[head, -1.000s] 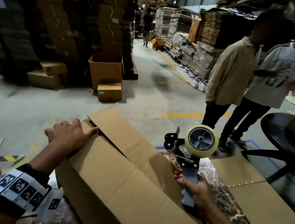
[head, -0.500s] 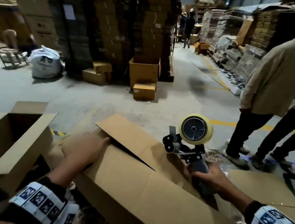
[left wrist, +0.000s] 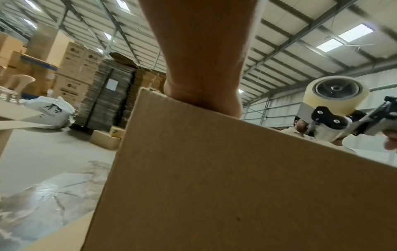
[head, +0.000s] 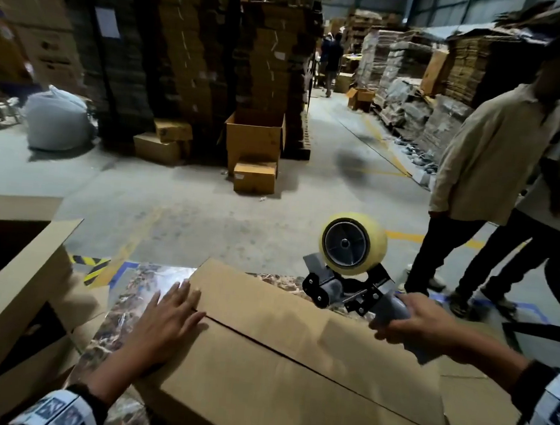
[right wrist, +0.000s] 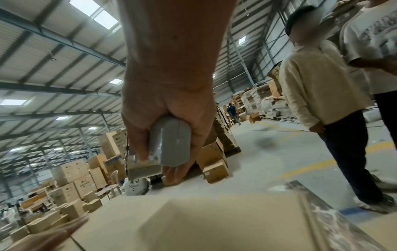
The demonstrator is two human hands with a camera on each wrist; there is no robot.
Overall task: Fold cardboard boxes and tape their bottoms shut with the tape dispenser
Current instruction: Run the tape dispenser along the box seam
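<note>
Left hand (head: 169, 321) flat, fingers straight, pressing the cardboard box (head: 292, 366) at centre — right hand (head: 411, 322) gripping the tape dispenser (head: 351, 269) handle.

left hand (left wrist: 201, 56) fingers hidden behind the box (left wrist: 236, 186) edge; bystanders' (head: 490, 156) heads cut off.

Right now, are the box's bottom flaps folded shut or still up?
Folded shut, untaped. The flaps lie flat, meeting along a bare seam; the left hand presses its end, and the tape dispenser is above the far edge.
</note>
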